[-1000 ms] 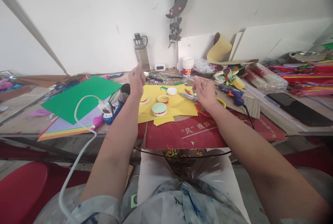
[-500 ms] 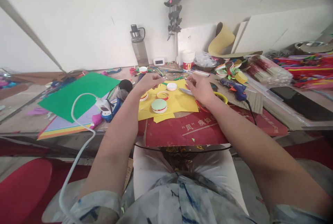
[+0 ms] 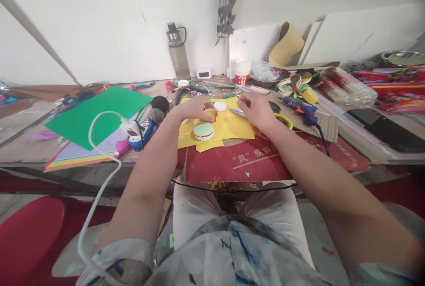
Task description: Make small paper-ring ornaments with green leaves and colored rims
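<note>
My left hand (image 3: 196,110) has its thumb and fingers around a small yellow ring with a red edge (image 3: 211,114) on the yellow paper (image 3: 235,127). Just in front of it sits a round piece with a pale green top and a white and red side (image 3: 203,132). A white round piece (image 3: 220,106) lies beyond the ring. My right hand (image 3: 256,110) is closed, fingertips pinched together, above scissors; whatever it pinches is too small to make out. The scissors' blade (image 3: 236,112) and yellow handle (image 3: 286,120) show on either side of this hand.
A glue gun (image 3: 307,114) and a phone (image 3: 387,129) lie to the right. Green paper (image 3: 99,113) and a power strip with a white cable (image 3: 139,135) are on the left. A bottle (image 3: 179,56) and a paper cup (image 3: 242,72) stand by the wall.
My left hand has come down and toward me, and its fingers have closed around the yellow ring. My right hand stays near the scissors. The camera view has shifted slightly.
</note>
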Motion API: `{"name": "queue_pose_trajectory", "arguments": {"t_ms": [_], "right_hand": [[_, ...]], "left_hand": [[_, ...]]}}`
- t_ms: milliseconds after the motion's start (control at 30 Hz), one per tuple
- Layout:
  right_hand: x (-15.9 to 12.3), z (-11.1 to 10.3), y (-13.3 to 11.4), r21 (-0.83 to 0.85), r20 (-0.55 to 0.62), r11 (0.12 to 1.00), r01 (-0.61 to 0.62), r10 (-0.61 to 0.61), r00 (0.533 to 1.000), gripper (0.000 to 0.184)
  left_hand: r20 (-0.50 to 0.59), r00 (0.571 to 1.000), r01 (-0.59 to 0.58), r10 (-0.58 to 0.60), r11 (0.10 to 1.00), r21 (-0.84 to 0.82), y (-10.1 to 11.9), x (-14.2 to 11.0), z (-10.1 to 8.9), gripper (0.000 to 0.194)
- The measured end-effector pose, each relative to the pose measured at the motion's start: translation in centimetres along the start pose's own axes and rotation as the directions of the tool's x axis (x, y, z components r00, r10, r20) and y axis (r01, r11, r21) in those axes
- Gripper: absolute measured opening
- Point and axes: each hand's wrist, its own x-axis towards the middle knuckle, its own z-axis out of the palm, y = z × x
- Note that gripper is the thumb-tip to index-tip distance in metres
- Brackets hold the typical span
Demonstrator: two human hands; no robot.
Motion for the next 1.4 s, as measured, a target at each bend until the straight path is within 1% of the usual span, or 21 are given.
{"name": "queue_pose_trajectory", "arguments": {"t_ms": [67, 100, 167, 233, 300, 433, 533, 600, 700, 767, 800, 833, 900, 933, 1000, 1033, 1067, 1133, 1200, 1300, 1400], "right_hand": [[0.0, 0.0, -0.2, 0.01, -0.02, 1.0, -0.002, 0.002, 1.0, 0.012], [-0.1, 0.1, -0.4, 0.029, -0.028, 1.0, -0.004, 0.004, 1.0, 0.011], [-0.1, 0.2, -0.8, 0.116, -0.023, 0.993, -0.008, 0.01, 1.0, 0.01], [-0.2, 0.4, -1.2, 0.251, 0.015, 0.968, -0.02, 0.017, 1.0, 0.015], [-0.3, 0.8, -1.4, 0.387, 0.08, 0.92, -0.059, 0.03, 0.996, 0.023], [-0.1, 1.2, -1.3, 0.528, 0.148, 0.834, -0.157, 0.091, 0.985, 0.037], [0.1, 1.2, -1.2, 0.544, 0.17, 0.822, -0.169, 0.089, 0.981, 0.038], [0.2, 1.2, -1.2, 0.541, 0.182, 0.825, -0.163, 0.074, 0.98, 0.036], [0.1, 1.0, -1.4, 0.525, 0.193, 0.834, -0.167, 0.075, 0.978, 0.036], [0.1, 0.8, -1.5, 0.495, 0.176, 0.856, -0.148, 0.068, 0.982, 0.035], [0.0, 0.7, -1.5, 0.466, 0.147, 0.877, -0.117, 0.054, 0.988, 0.033], [0.0, 0.6, -1.5, 0.426, 0.109, 0.902, -0.067, 0.022, 0.994, 0.03], [-0.2, 0.5, -1.4, 0.31, 0.077, 0.947, 0.082, -0.111, 0.991, 0.021], [-0.2, 0.4, -1.3, 0.246, 0.11, 0.955, 0.164, -0.196, 0.974, 0.016], [-0.4, 0.4, -1.0, 0.146, 0.23, 0.944, 0.296, -0.323, 0.918, 0.012], [-0.4, 0.5, -0.8, 0.11, 0.265, 0.937, 0.331, -0.349, 0.899, 0.014], [-0.5, 0.5, -0.7, 0.079, 0.264, 0.935, 0.346, -0.355, 0.897, 0.016], [-0.6, 0.5, -0.5, 0.036, 0.196, 0.938, 0.345, -0.346, 0.918, 0.021], [-0.6, 0.5, -0.5, 0.019, 0.18, 0.941, 0.338, -0.335, 0.925, 0.02], [-0.5, 0.5, -0.6, 0.037, 0.216, 0.968, 0.249, -0.251, 0.944, 0.013], [-0.2, 0.5, -0.7, 0.147, 0.124, 0.988, 0.038, -0.056, 0.991, 0.014]], "left_hand": [[-0.178, 0.978, -0.097, 0.107, 0.993, 0.064, 0.3, 0.1, 0.4, 0.046], [-0.264, 0.949, -0.156, 0.175, 0.984, 0.091, 0.6, 0.2, 0.6, 0.046], [-0.375, 0.878, -0.266, 0.296, 0.955, 0.132, 1.2, 0.3, 0.9, 0.048], [-0.414, 0.829, -0.343, 0.376, 0.927, 0.154, 1.8, 0.4, 1.0, 0.049], [-0.425, 0.807, -0.378, 0.411, 0.911, 0.163, 2.4, 0.4, 1.1, 0.052], [-0.453, 0.789, -0.393, 0.415, 0.908, 0.148, 2.9, 0.5, 1.3, 0.059], [-0.461, 0.794, -0.4, 0.396, 0.911, 0.094, 3.2, 0.6, 1.4, 0.061], [-0.463, 0.811, -0.401, 0.358, 0.916, 0.005, 3.5, 0.5, 1.4, 0.071], [-0.492, 0.844, -0.377, 0.216, 0.89, -0.256, 4.0, 0.3, 1.3, 0.085], [-0.516, 0.852, -0.344, 0.083, 0.832, -0.434, 4.2, 0.3, 1.2, 0.079], [-0.533, 0.846, -0.329, 0.017, 0.803, -0.497, 4.2, 0.3, 1.1, 0.073], [-0.553, 0.832, -0.317, -0.044, 0.78, -0.539, 4.0, 0.3, 1.1, 0.067], [-0.604, 0.783, -0.305, -0.15, 0.754, -0.582, 3.5, 0.6, 1.1, 0.059], [-0.627, 0.755, -0.302, -0.193, 0.746, -0.594, 3.2, 0.7, 1.1, 0.058], [-0.655, 0.709, -0.297, -0.262, 0.731, -0.614, 2.5, 1.1, 1.2, 0.061], [-0.657, 0.695, -0.287, -0.292, 0.725, -0.626, 2.3, 1.2, 1.2, 0.062], [-0.653, 0.689, -0.275, -0.316, 0.719, -0.638, 2.0, 1.3, 1.2, 0.063], [-0.641, 0.691, -0.262, -0.335, 0.709, -0.654, 1.8, 1.5, 1.3, 0.063], [-0.627, 0.711, -0.266, -0.32, 0.702, -0.66, 1.7, 1.5, 1.3, 0.061], [-0.547, 0.783, -0.223, -0.297, 0.687, -0.691, 2.0, 1.4, 1.5, 0.063], [-0.399, 0.871, -0.12, -0.287, 0.663, -0.739, 2.2, 1.3, 1.6, 0.067]]}}
